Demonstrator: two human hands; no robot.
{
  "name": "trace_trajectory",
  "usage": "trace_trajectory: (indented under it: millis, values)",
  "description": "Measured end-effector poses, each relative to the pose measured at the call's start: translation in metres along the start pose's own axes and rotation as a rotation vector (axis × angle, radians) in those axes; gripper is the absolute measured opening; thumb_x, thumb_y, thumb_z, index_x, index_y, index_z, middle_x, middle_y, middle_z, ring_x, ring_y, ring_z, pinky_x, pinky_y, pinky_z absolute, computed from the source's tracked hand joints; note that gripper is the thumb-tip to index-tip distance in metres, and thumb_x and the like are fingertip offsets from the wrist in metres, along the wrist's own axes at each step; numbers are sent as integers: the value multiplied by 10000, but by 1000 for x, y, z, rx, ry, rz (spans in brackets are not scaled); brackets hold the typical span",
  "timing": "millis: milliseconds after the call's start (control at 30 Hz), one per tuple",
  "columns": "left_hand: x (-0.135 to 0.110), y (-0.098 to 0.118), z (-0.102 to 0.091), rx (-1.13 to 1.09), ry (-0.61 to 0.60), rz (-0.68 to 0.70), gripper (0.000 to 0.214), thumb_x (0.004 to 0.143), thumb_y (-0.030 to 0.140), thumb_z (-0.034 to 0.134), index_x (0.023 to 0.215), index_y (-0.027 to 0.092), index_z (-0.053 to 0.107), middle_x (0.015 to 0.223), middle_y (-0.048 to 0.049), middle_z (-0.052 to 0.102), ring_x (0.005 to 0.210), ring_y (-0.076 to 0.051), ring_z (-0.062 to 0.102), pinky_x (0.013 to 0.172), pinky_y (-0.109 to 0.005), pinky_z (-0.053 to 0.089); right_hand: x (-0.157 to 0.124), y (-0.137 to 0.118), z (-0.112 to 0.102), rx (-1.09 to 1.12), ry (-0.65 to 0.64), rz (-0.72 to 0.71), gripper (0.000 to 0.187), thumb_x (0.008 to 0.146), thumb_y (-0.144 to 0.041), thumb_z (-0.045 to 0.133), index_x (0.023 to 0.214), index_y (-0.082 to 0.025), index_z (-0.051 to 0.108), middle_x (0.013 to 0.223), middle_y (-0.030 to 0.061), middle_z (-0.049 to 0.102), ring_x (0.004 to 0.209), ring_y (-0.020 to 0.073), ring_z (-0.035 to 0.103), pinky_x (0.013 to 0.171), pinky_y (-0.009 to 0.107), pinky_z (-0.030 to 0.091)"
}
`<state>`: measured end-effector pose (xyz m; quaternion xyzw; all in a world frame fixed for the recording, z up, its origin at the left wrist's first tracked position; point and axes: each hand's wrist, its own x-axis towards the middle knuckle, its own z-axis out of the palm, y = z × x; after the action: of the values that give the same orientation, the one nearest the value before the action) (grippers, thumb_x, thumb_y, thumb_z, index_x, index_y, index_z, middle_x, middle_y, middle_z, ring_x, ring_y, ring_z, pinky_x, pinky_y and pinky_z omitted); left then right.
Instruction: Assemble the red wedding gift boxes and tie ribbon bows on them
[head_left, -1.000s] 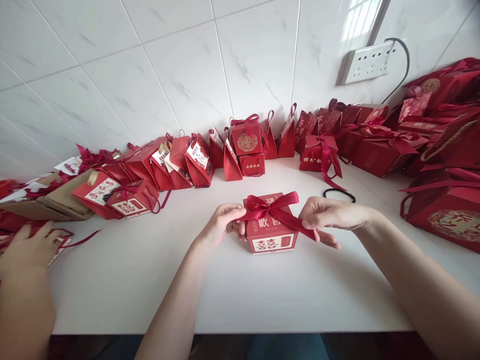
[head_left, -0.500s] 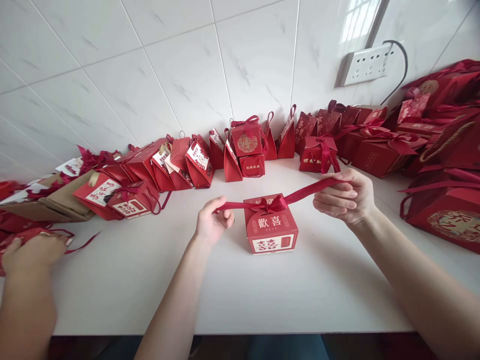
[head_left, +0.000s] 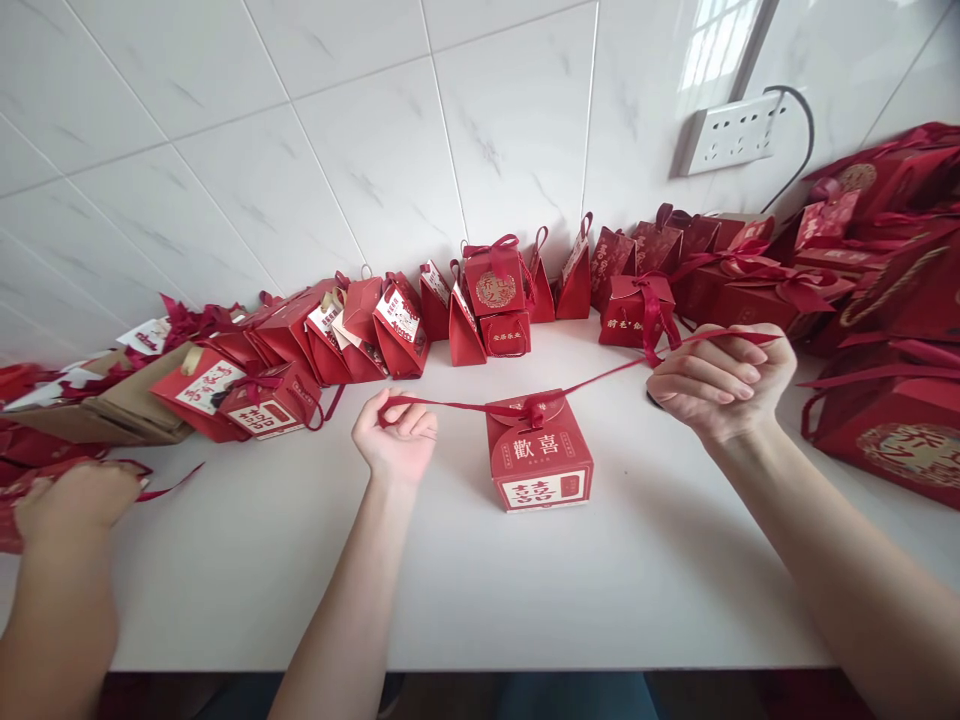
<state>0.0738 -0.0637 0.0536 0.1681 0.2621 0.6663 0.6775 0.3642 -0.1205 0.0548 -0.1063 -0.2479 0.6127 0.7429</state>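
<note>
A red gift box with white Chinese characters stands upright on the white table in front of me. A dark red ribbon is tied in a small knot on its lid. On the left side, my left hand is closed around one ribbon end. My right hand grips the other end, fingers curled, a ribbon tail lying over its top. Both lengths are stretched taut and narrow between the hands and the knot. Neither hand touches the box itself.
Several red gift boxes and bags line the tiled wall, including a small ribboned box and a stacked pair. Large red boxes crowd the right. A power strip is on the wall. At left, another person's hand rests on a red box.
My hands have moved apart, left hand leftward and right hand rightward. The ribbon has pulled tighter and thinner, and the bow on the lid has shrunk to a small knot.
</note>
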Motion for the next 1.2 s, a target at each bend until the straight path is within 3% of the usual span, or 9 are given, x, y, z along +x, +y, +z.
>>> trace_trajectory:
  millis: [300,400,533,600,667,767,833,1033,1200]
  values:
    - [4,3,-5,-67,135,136,191,711,248,479,593,187,341,463,89,324,326,-21,289,340,-148,247,2,-4,-12,337,-12,-4,348,733,-234,514,449,-171,321,320,-98,236,259,-25,164,312,66,134]
    - [8,5,-5,-89,267,214,159,757,316,413,672,183,402,576,52,433,396,-28,391,374,-139,291,4,-8,-14,191,15,-41,361,773,-289,503,490,-180,307,358,-103,208,287,-19,117,330,86,144]
    - [13,2,-6,-9,311,273,122,713,294,453,748,178,449,749,-7,517,618,-75,562,503,-146,416,8,-3,-6,-281,116,71,302,755,-343,530,546,-198,367,460,-81,189,364,36,142,346,177,147]
    - [12,-4,-6,134,212,246,132,678,268,507,767,171,498,785,-18,535,703,-108,590,559,-177,448,9,8,-2,-532,94,166,226,705,-366,583,612,-201,459,513,-54,303,410,69,286,354,203,191]
    - [9,-14,-6,371,-1,158,173,668,297,561,775,162,548,816,-33,562,761,-141,594,599,-210,459,8,22,0,-782,2,255,202,697,-373,634,747,-195,552,639,-15,467,515,105,432,400,221,302]
    - [2,-26,-8,776,-378,17,275,717,420,612,793,157,595,828,-45,586,785,-158,570,621,-227,443,6,39,-2,-1086,-197,328,307,744,-420,664,921,-182,584,860,38,591,671,134,516,573,265,425]
    - [-2,-31,-11,963,-525,-26,315,750,469,624,840,168,592,827,-27,579,734,-131,541,606,-213,415,5,44,-4,-1172,-280,351,354,754,-470,660,924,-175,562,900,54,612,725,148,537,642,287,438]
    - [-5,-30,-11,1088,-594,-3,390,670,431,742,892,199,520,937,-18,546,851,-141,535,664,-207,432,4,42,-4,-1227,-241,346,438,654,-460,759,853,-196,471,740,4,581,678,144,534,583,259,413]
    - [-5,-28,-10,1099,-537,-179,524,648,438,763,1041,240,480,971,-7,523,830,-149,563,650,-239,465,6,39,-3,-1172,-264,418,444,632,-448,782,785,-196,451,712,-18,546,619,105,476,527,226,351]
